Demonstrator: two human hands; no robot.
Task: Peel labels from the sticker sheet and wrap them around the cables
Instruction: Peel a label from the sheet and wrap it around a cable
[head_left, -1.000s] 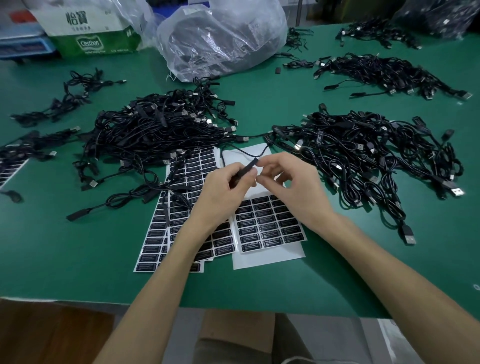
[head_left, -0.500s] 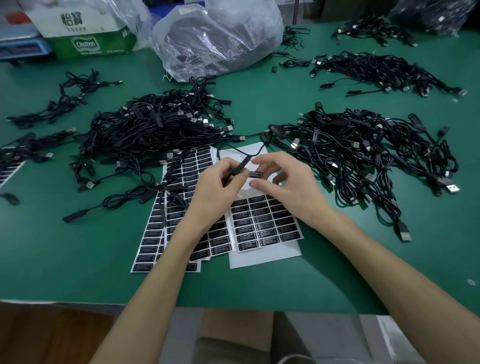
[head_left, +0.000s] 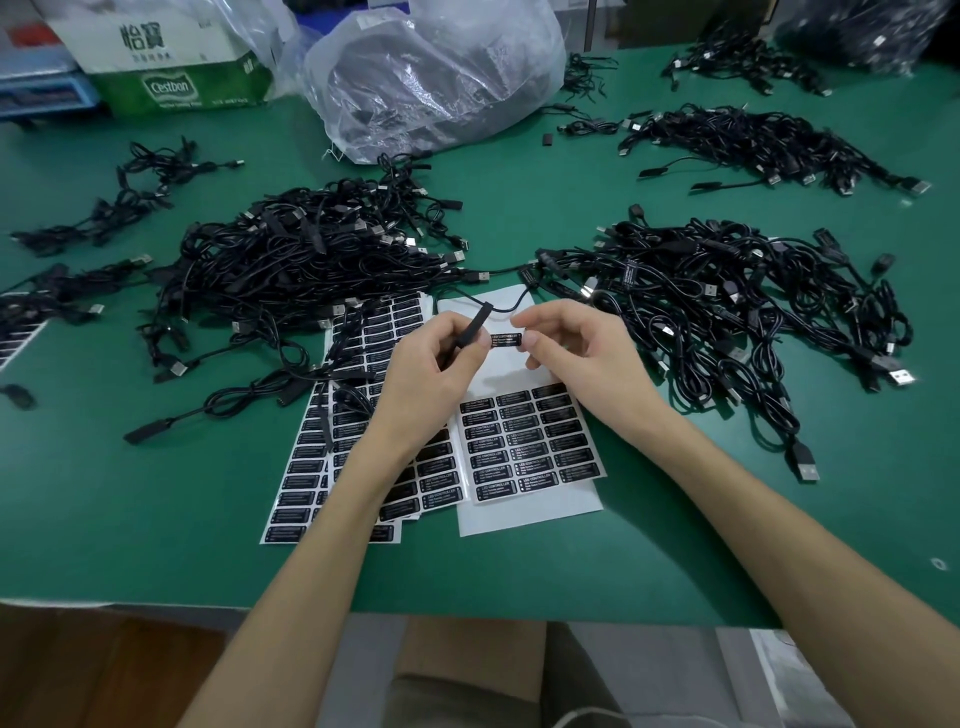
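The left hand (head_left: 436, 379) is curled round the slim black inline module (head_left: 470, 332) of a cable, holding it tilted with its upper end away from the person. The right hand (head_left: 587, 358) pinches the right end of a peeled label (head_left: 505, 340) between thumb and forefinger; the label's left end reaches the left thumb tip. A second ago the hands were bunched together over the module with the label hidden; now they sit a little apart and the label lies flat between them, face up. It reads "LED CONTROLLER", with smaller lines too fine to read.

Under the hands lies the sticker sheet (head_left: 530, 447), its upper rows stripped to bare white backing and the lower rows still carrying the same black labels. Fuller sheets (head_left: 332, 467) overlap to its left. Bare green table (head_left: 130, 519) runs along the near edge on both sides of the forearms.

Beyond, a cable pile (head_left: 311, 260) sits on the left and another pile (head_left: 727, 291) on the right, the held cable trailing between them. Farther back stand a clear plastic bag (head_left: 441, 73) and a carton (head_left: 176, 88) marked "Cestbon"
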